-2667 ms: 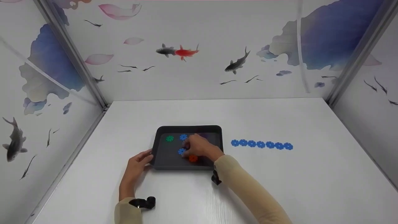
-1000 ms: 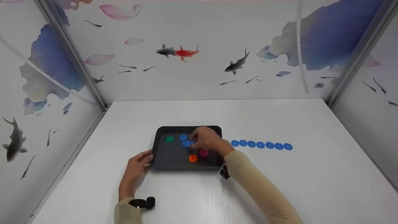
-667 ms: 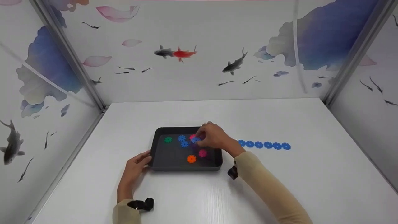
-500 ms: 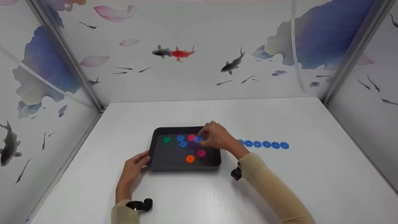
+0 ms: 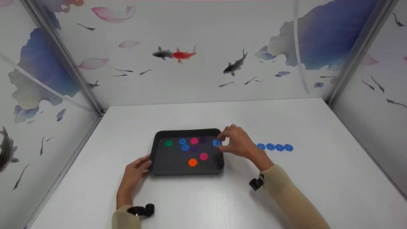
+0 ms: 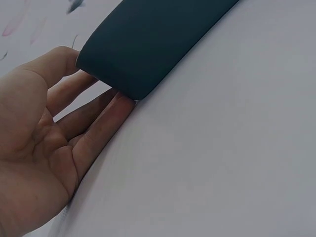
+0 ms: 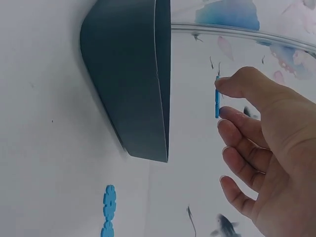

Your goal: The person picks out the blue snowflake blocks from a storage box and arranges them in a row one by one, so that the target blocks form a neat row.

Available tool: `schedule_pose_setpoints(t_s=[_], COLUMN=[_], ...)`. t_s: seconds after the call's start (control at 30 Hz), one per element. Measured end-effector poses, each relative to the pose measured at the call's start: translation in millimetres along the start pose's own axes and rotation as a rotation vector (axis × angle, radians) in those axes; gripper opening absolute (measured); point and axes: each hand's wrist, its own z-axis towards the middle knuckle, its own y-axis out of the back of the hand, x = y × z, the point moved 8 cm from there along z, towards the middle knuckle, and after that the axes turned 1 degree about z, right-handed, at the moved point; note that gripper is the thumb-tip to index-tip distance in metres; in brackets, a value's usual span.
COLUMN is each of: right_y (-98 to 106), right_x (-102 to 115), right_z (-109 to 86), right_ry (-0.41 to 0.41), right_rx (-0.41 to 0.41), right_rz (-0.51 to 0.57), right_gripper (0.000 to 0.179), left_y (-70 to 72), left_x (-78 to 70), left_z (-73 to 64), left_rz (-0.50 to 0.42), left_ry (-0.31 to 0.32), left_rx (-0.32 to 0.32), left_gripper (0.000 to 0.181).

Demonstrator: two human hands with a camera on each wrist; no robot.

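My right hand pinches a blue snowflake disc between thumb and fingertips, raised over the right end of the black tray. In the right wrist view, this disc is seen edge-on, above the tray rim. My left hand holds the tray's left side; in the left wrist view the thumb is at its upper edge and the fingers lie along its lower edge. Inside the tray lie a green disc, an orange disc, two blue, two pink and two dark purple discs.
To the right of the tray, a row of several blue discs lies on the white table, partly hidden behind the right forearm. White walls printed with fish and petals enclose the table at the back and both sides.
My right hand has lifted a blue disc from among the others and carried it right to the tray's right rim, uncovering pink and purple discs. The left hand stays at the tray.
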Motion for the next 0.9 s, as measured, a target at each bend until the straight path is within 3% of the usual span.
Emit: schedule_pose_setpoints(t_s=[0.13, 0.43, 0.67, 0.9], right_y=[9.4, 29.8, 43.7, 65.3], right_x=[-9.3, -45.9, -71.5, -99.4], right_z=[-12.2, -35.7, -46.1, -61.2], right_ry=[-0.015, -0.145, -0.255, -0.353], right_rx=[-0.045, -0.107, -0.109, -0.133], right_rz=[-0.002, 0.035, 0.051, 0.066], right_gripper=[0.025, 0.026, 0.026, 0.029], left_y=[0.3, 0.4, 0.5, -0.7], left_x=[-0.7, 1.2, 3.9, 2.5], left_z=[-0.3, -2.4, -1.7, -0.2], left_rz=[0.02, 0.029, 0.019, 0.011], left_ry=[0.005, -0.001, 0.027, -0.001], left_rx=[-0.002, 0.006, 0.004, -0.001], left_gripper=[0.046, 0.046, 0.046, 0.045])
